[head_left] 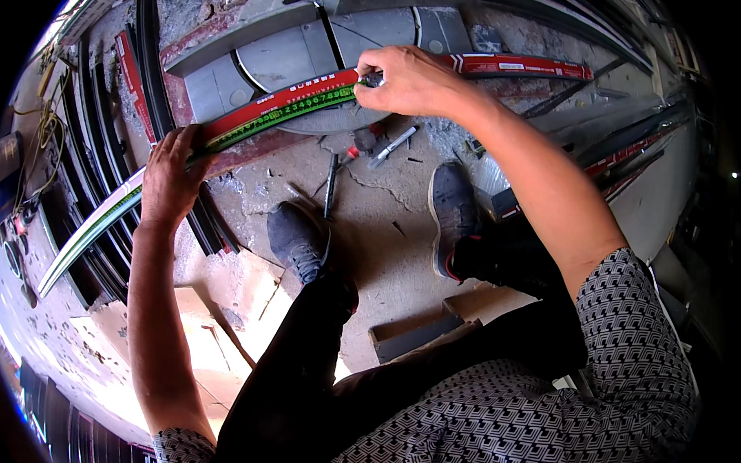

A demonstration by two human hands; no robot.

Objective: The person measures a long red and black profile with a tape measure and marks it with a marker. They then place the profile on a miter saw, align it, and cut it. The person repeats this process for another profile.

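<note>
Black-and-grey patterned shirt [495, 415] loomed closest! Right hand [404, 82] pinched green measuring tape [310, 104]; left hand [168, 177] clasped long red strip [252, 114].

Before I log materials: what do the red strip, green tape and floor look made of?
Red strip: metal or plastic, I can't tell; glossy, printed face. Green tape: probably thin coated steel; smooth, ruled like a measure. Floor: likely bare concrete; dull, grey and cracked.
</note>
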